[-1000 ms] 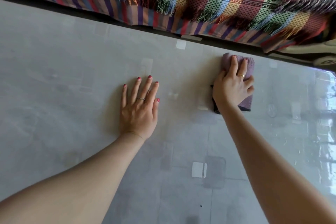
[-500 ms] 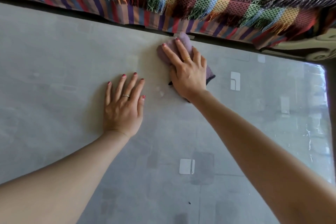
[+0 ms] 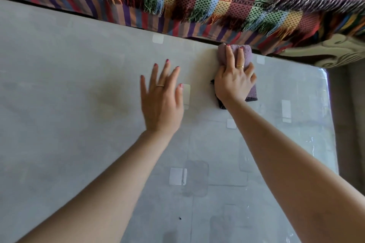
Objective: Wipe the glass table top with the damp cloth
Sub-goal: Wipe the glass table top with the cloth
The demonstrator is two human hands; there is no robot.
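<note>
The glass table top fills most of the view, pale grey with faint reflections. A folded mauve cloth lies on it close to the far edge. My right hand presses down on the cloth with fingers stretched forward over it. My left hand is to the left of the cloth, fingers straight and spread, blurred, just over or on the glass and holding nothing.
A sofa with a striped, fringed patterned throw runs along the table's far edge. A carved sofa arm is at the far right. The glass's right edge meets the floor beyond it.
My right hand has slid the cloth back to the right along the far edge after sweeping left. My left hand has shifted to the right on the glass.
</note>
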